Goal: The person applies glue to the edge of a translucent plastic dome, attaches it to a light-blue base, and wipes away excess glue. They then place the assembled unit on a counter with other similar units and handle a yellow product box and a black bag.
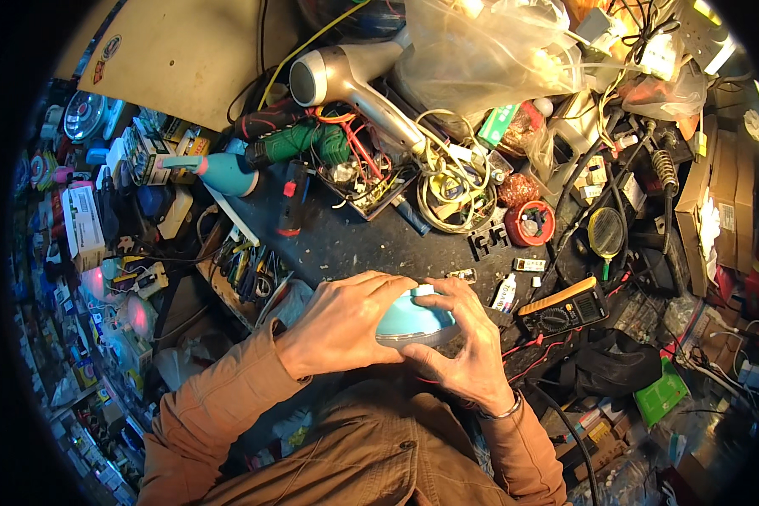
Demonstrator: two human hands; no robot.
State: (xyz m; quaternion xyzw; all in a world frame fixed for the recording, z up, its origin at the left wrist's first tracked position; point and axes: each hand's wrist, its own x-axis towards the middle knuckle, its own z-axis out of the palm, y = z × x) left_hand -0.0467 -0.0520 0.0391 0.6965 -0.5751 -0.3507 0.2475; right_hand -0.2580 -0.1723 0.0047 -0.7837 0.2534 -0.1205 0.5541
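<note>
Turquoise dome-shaped housing (413,322) sits clasped between our left hand (341,325) and right hand (464,346), fingers curled tight around it, above our cluttered workbench (354,244) near a multimeter (563,308).

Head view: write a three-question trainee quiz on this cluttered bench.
1. True or false: both hands grip the blue dome.
2. Which lies nearest the right hand? A) hair dryer B) multimeter C) red tub
3. Fill in: the green drill lies just below the hair dryer's ____.

Key: 1 true. The left hand covers its left side, the right hand its right side. 2 B. 3 nozzle.
</note>
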